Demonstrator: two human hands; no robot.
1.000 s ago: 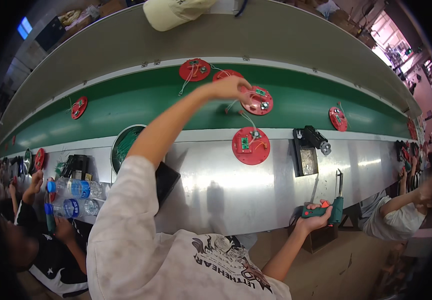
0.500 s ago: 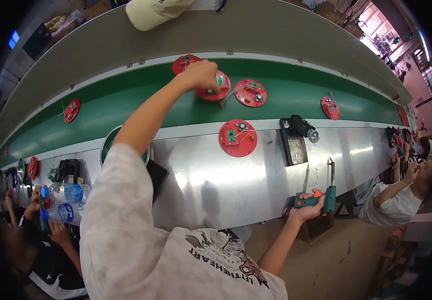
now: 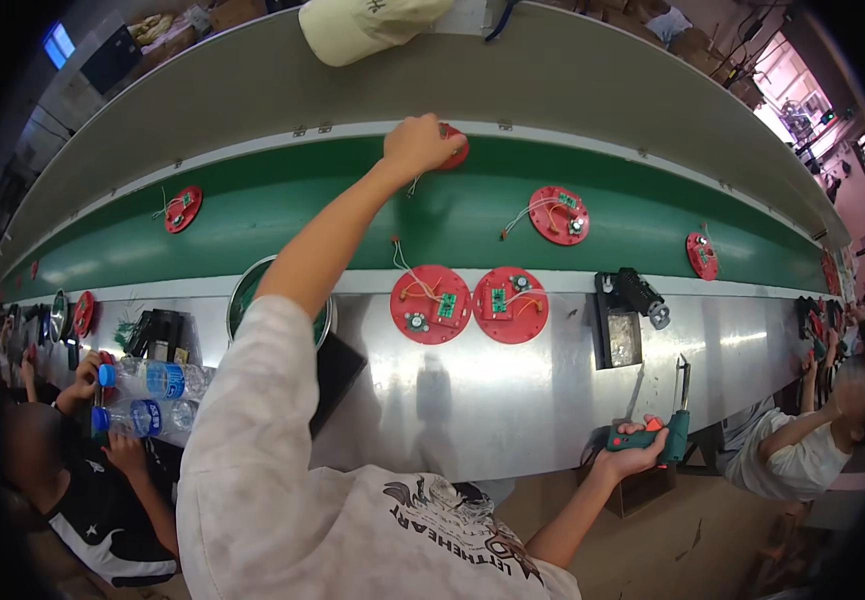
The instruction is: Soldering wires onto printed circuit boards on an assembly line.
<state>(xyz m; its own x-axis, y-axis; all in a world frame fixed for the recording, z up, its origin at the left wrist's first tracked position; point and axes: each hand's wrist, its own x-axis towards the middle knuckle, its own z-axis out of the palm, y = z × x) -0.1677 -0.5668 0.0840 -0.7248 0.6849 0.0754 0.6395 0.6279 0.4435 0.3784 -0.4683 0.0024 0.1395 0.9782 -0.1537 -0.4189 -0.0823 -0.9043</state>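
Note:
My left hand (image 3: 419, 147) reaches over the green belt and grips the edge of a red round plate (image 3: 458, 150), which it partly hides. White wires hang below that plate. Low at the right, my right hand (image 3: 635, 456) is closed around a green soldering gun (image 3: 677, 438) with a red trigger, its thin metal tip pointing up. On the metal bench, a red plate with a green circuit board (image 3: 428, 320) lies beside a similar plate (image 3: 516, 320). Another wired red plate (image 3: 553, 226) is on the belt, right of my left hand.
A black stand with a metal tray (image 3: 623, 342) sits on the bench (image 3: 493, 410). More red plates (image 3: 701, 258) lie along the belt (image 3: 353, 205). Plastic bottles (image 3: 158, 415) and a round bowl (image 3: 325, 325) are at the left. Co-workers sit on both sides.
A second red plate now lies on the bench, left of the first. My left hand has let go of it and taken hold of the plate farther back on the belt. The view has shifted.

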